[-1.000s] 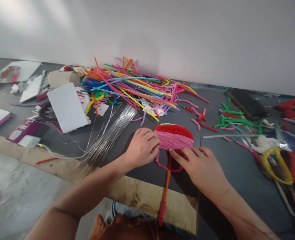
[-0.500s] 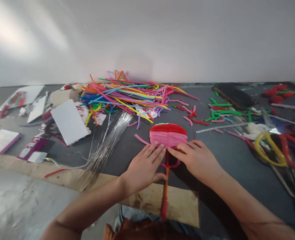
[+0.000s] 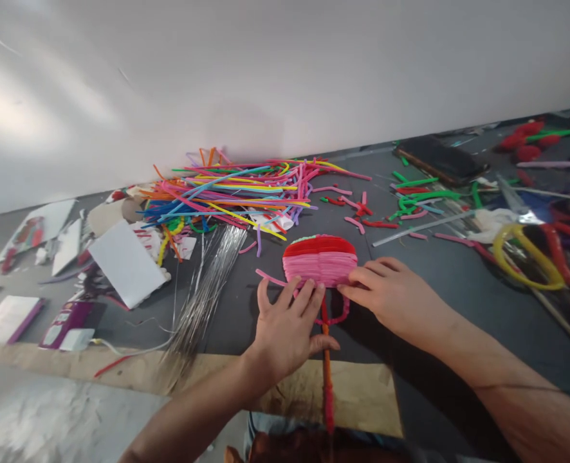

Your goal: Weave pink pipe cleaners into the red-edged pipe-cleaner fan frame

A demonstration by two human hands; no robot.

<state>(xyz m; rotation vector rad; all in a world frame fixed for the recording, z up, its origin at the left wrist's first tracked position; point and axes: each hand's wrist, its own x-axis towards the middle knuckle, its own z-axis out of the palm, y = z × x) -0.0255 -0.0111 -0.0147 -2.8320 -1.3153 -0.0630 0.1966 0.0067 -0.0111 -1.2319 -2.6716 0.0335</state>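
Observation:
A rounded piece of pipe cleaners, red above pink with a little pale green at its top, lies on the dark tabletop. Below it runs a stem wrapped in orange and red pipe cleaner. My left hand lies flat with fingers spread, its fingertips on the lower pink rows and its thumb across the stem. At the lower right edge, my right hand pinches a pink pipe cleaner that loops below the piece. Another pink end sticks out at the left.
A heap of coloured pipe cleaners lies at the back by the wall. Thin metal wires and a white card are to the left. To the right are yellow-handled scissors, a dark phone-like slab and cut scraps.
The view has tilted. My left hand's fingers have spread, with the index finger raised and bent. My right hand has moved slightly outward along the right edge of the piece.

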